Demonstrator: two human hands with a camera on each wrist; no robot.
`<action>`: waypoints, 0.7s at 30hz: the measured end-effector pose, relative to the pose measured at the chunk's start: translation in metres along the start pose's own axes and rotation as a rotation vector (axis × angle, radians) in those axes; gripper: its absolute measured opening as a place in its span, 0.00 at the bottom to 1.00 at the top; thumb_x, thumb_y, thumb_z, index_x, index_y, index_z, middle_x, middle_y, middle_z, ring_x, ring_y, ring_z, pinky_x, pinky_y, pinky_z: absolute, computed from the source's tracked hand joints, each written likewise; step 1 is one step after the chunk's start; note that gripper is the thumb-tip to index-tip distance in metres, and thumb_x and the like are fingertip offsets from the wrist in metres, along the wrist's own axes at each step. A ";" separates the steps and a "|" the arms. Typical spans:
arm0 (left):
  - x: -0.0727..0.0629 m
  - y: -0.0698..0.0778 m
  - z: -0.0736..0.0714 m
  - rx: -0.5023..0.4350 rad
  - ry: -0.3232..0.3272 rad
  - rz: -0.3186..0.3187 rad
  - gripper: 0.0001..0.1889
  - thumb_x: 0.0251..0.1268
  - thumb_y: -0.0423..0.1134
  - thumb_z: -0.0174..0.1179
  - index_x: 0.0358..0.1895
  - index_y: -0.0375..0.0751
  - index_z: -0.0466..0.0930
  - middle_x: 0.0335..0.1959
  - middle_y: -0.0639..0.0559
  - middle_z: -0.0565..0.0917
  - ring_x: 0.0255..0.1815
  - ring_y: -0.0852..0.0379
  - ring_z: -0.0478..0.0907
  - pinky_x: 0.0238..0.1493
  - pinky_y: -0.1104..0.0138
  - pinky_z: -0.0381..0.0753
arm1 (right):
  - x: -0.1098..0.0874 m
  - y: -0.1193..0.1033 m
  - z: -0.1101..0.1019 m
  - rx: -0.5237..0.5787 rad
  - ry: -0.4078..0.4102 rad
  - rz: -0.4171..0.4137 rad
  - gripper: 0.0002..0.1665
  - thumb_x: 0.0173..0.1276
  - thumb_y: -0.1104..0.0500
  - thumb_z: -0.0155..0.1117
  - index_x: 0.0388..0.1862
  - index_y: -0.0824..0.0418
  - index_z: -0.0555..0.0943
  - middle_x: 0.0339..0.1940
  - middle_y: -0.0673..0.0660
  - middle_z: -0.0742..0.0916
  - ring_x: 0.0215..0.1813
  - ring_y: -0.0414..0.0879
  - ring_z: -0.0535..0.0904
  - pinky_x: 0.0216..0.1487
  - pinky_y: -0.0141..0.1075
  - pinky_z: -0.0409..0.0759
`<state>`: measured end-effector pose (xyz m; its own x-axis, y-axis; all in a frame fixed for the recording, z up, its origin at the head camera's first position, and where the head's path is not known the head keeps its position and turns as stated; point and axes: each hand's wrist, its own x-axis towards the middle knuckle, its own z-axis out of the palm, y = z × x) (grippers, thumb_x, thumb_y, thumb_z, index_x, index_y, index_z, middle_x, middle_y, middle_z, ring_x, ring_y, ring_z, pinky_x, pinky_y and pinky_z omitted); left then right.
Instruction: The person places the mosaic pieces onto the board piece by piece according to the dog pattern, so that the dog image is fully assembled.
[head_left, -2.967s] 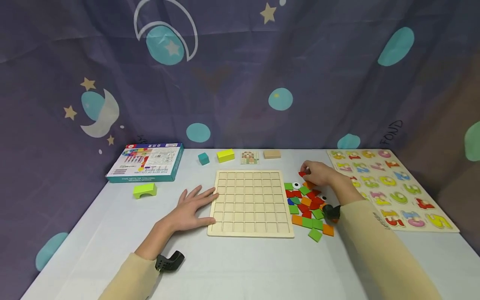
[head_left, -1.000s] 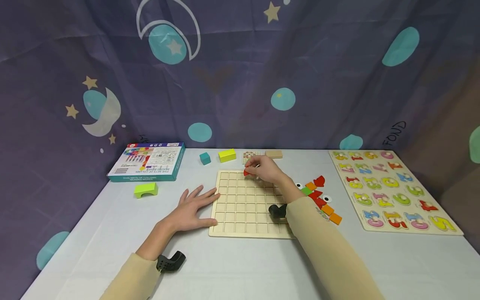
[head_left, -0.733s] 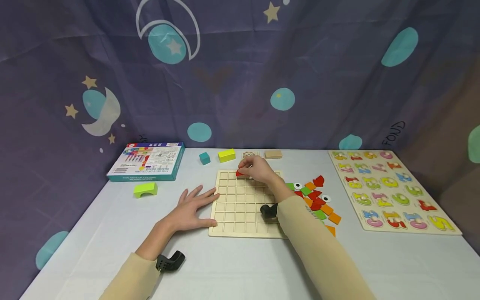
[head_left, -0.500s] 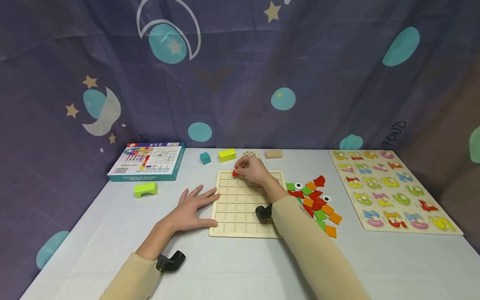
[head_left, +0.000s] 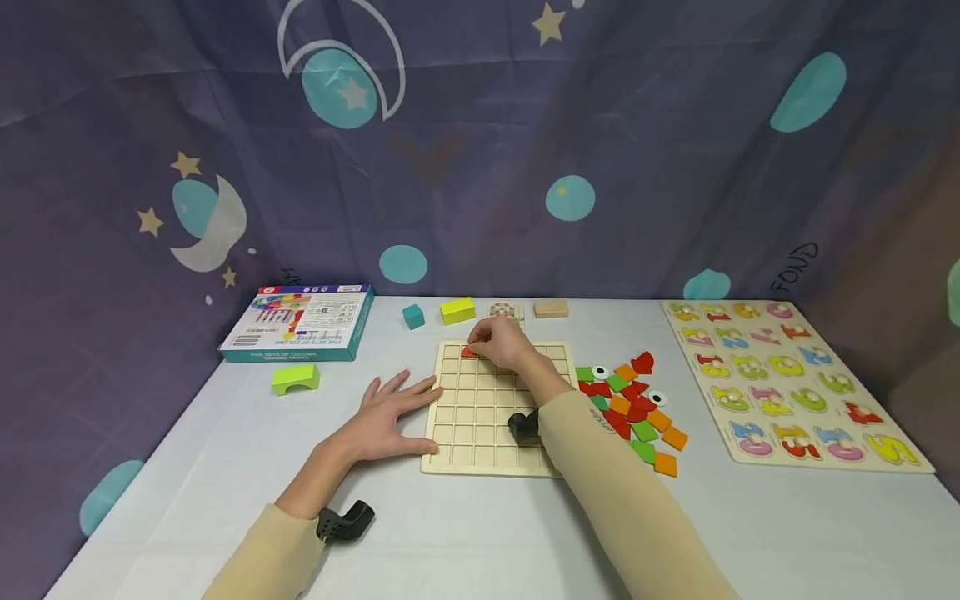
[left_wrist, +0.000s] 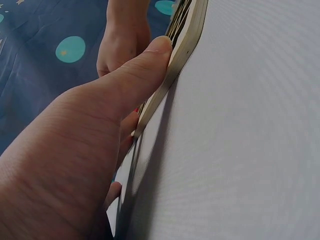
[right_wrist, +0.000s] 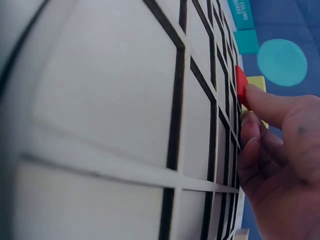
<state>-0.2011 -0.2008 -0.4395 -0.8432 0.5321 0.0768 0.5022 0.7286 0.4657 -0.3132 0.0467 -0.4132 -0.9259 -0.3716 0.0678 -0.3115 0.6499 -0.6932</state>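
Observation:
A pale wooden grid board lies on the table in front of me. My right hand reaches over its back row and holds a small red puzzle tile at a back-row cell left of the middle. In the right wrist view the thumb lies against the red tile, the other fingers curled beside it. My left hand rests flat at the board's left edge, fingers spread. Thumb and fingertips touch the rim in the left wrist view.
Loose red, green and orange tiles lie right of the board, with round eye tiles among them. A number puzzle is far right. Behind the board stand a teal cube, yellow block, picture card and wooden block. A box and green arch stand left.
My right hand has carried the red tile from the loose pile leftward to the board's back row, where it has come down at a cell. The left hand has stayed put.

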 end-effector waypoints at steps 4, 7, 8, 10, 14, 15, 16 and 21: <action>0.000 0.001 -0.001 0.005 0.002 0.003 0.46 0.53 0.69 0.69 0.75 0.53 0.70 0.78 0.56 0.64 0.80 0.37 0.46 0.71 0.32 0.33 | 0.001 0.000 -0.001 -0.037 -0.018 -0.005 0.03 0.71 0.62 0.69 0.40 0.60 0.87 0.33 0.52 0.86 0.36 0.46 0.77 0.40 0.37 0.76; 0.000 0.001 -0.001 0.010 -0.001 0.003 0.46 0.53 0.69 0.69 0.75 0.53 0.69 0.78 0.56 0.64 0.80 0.37 0.45 0.71 0.32 0.33 | 0.001 -0.002 -0.003 -0.061 -0.040 -0.002 0.04 0.71 0.62 0.68 0.41 0.60 0.88 0.33 0.52 0.85 0.34 0.45 0.76 0.38 0.36 0.75; 0.000 0.001 -0.001 0.010 -0.001 0.003 0.46 0.53 0.69 0.69 0.75 0.53 0.69 0.78 0.56 0.64 0.80 0.37 0.45 0.71 0.32 0.33 | 0.001 -0.002 -0.003 -0.067 -0.048 0.000 0.05 0.71 0.62 0.68 0.42 0.60 0.88 0.33 0.52 0.85 0.34 0.45 0.76 0.38 0.36 0.75; 0.000 0.001 -0.001 0.013 0.000 0.004 0.46 0.53 0.68 0.69 0.75 0.53 0.69 0.78 0.56 0.64 0.80 0.37 0.45 0.71 0.32 0.33 | 0.001 -0.003 -0.003 -0.075 -0.064 0.003 0.06 0.72 0.62 0.67 0.43 0.60 0.89 0.34 0.52 0.85 0.35 0.45 0.76 0.38 0.36 0.75; 0.000 0.000 -0.001 0.013 0.004 0.006 0.46 0.53 0.68 0.69 0.75 0.53 0.70 0.78 0.56 0.64 0.80 0.37 0.46 0.70 0.31 0.33 | 0.002 -0.003 -0.005 -0.084 -0.089 0.007 0.07 0.72 0.63 0.67 0.45 0.59 0.89 0.35 0.52 0.85 0.36 0.45 0.76 0.40 0.36 0.75; 0.000 0.000 -0.001 0.012 0.004 0.007 0.46 0.53 0.68 0.69 0.75 0.53 0.70 0.77 0.55 0.64 0.80 0.37 0.46 0.70 0.31 0.34 | 0.002 -0.003 -0.005 -0.087 -0.096 0.005 0.07 0.72 0.63 0.67 0.45 0.59 0.89 0.35 0.52 0.85 0.35 0.45 0.76 0.40 0.36 0.75; 0.000 0.000 -0.001 0.008 0.003 0.006 0.46 0.53 0.68 0.69 0.75 0.53 0.70 0.78 0.56 0.64 0.80 0.37 0.45 0.70 0.31 0.33 | 0.002 -0.003 -0.006 -0.089 -0.103 0.003 0.07 0.72 0.63 0.67 0.46 0.59 0.88 0.35 0.52 0.85 0.35 0.45 0.76 0.40 0.37 0.75; 0.000 0.002 -0.001 -0.014 -0.007 0.003 0.46 0.53 0.68 0.69 0.75 0.52 0.69 0.78 0.56 0.63 0.81 0.37 0.44 0.71 0.32 0.31 | 0.000 -0.001 -0.010 -0.081 -0.129 -0.026 0.10 0.72 0.62 0.67 0.50 0.58 0.88 0.38 0.53 0.85 0.39 0.46 0.77 0.44 0.38 0.77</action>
<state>-0.2003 -0.2001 -0.4378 -0.8406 0.5369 0.0720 0.5016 0.7213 0.4777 -0.3152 0.0525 -0.4059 -0.8838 -0.4676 -0.0119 -0.3557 0.6884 -0.6321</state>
